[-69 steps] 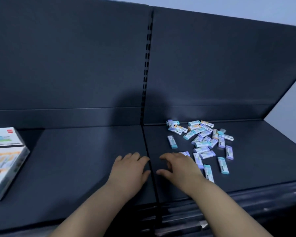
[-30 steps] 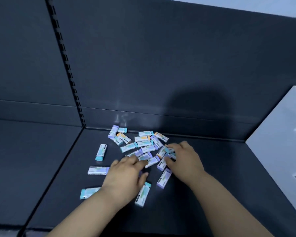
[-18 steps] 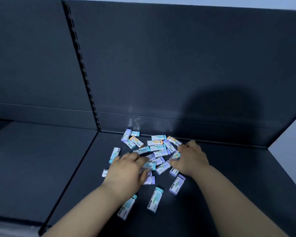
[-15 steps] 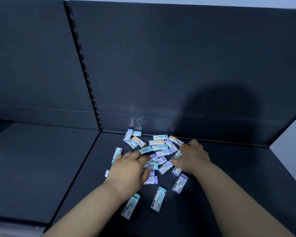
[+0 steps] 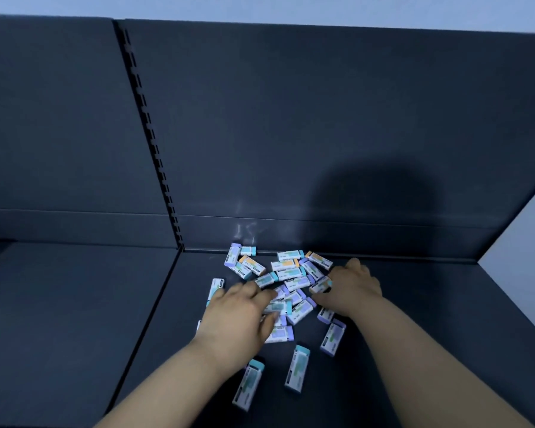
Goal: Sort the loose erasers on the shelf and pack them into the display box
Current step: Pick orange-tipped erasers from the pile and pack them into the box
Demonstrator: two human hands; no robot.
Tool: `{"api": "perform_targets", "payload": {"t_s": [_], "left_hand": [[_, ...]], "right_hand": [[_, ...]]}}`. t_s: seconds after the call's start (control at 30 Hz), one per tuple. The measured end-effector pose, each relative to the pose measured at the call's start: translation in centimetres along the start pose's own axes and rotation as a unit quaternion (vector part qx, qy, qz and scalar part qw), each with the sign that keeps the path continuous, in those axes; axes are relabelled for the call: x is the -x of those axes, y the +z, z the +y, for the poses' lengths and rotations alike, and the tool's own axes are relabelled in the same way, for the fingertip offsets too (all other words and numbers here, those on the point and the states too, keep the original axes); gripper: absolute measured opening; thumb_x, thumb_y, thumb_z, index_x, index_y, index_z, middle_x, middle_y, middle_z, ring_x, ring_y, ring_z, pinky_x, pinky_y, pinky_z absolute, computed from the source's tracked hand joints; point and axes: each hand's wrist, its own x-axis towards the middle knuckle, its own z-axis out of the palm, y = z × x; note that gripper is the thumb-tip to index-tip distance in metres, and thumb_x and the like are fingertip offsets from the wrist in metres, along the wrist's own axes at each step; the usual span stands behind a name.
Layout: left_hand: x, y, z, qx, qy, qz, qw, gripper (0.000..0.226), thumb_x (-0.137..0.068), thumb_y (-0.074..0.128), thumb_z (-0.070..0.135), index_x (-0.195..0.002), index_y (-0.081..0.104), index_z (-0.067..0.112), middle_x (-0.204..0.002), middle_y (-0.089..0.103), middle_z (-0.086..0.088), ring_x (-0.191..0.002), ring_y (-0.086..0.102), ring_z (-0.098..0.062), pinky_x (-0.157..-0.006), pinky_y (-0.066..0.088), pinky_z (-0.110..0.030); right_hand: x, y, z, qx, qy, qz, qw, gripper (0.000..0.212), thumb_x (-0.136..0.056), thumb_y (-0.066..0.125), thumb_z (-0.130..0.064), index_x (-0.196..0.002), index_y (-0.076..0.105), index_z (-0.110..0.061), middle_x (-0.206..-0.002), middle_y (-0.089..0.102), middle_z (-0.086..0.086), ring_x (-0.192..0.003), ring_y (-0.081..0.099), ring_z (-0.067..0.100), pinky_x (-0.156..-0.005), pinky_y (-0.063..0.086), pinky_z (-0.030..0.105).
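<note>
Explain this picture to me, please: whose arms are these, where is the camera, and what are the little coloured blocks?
No machine here: a person works with bare hands. The camera sits on their head, looking forward and down. The left hand and right hand rest on a heap of small rectangular erasers in white sleeves with teal, purple or orange ends, lying on a dark grey shelf. Both hands touch several erasers; whether either grips one is unclear.
</note>
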Motion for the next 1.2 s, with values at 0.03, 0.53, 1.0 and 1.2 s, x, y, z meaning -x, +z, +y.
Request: {"api": "perform_targets", "payload": {"t_s": [0.03,0.53,1.0,1.2], "left_hand": [[0.0,-0.1,-0.1,0.002,0.000,-0.001,1.000,0.045,-0.097,0.033,0.048,-0.140,0.034,0.037,-0.127,0.046,0.010,-0.123,0.039,-0.012,-0.101,0.026,-0.027],[-1.2,-0.9,-1.3,0.024,-0.017,0.026,0.999,0.062,-0.092,0.042,0.053,-0.146,0.016,0.036,-0.134,0.042,0.012,-0.127,0.036,-0.012,-0.100,0.027,-0.028],[-0.7,0.4,-1.4,0.014,0.003,-0.037,0.999,0.069,-0.075,0.054,0.069,-0.132,0.039,0.034,-0.128,0.043,0.012,-0.124,0.038,-0.010,-0.101,0.025,-0.027],[-0.6,0.9,-1.0,0.020,0.013,-0.033,0.999,0.067,-0.076,0.049,0.071,-0.131,0.040,0.033,-0.126,0.043,0.013,-0.122,0.038,-0.010,-0.098,0.025,-0.025]], "right_hand": [[0.0,0.2,0.0,-0.016,0.004,0.006,1.000,0.073,-0.074,0.058,-0.064,-0.130,0.044,-0.019,-0.134,0.033,0.008,-0.124,0.035,0.026,-0.099,0.038,0.037],[3.0,-1.3,-3.1,-0.264,-0.214,0.001,0.940,0.060,-0.069,0.077,-0.020,-0.119,0.049,-0.039,-0.109,0.030,-0.006,-0.113,0.035,0.010,-0.092,0.034,0.019],[3.4,1.0,-3.0,-0.273,-0.253,-0.084,0.924,0.043,-0.075,0.071,-0.011,-0.096,0.054,-0.045,-0.101,0.044,-0.013,-0.086,0.043,-0.002,-0.072,0.034,0.011],[3.1,1.9,-2.7,-0.295,-0.242,-0.091,0.920,0.037,-0.076,0.066,-0.003,-0.095,0.057,-0.033,-0.091,0.052,-0.016,-0.065,0.045,-0.003,-0.067,0.041,0.013]]}}
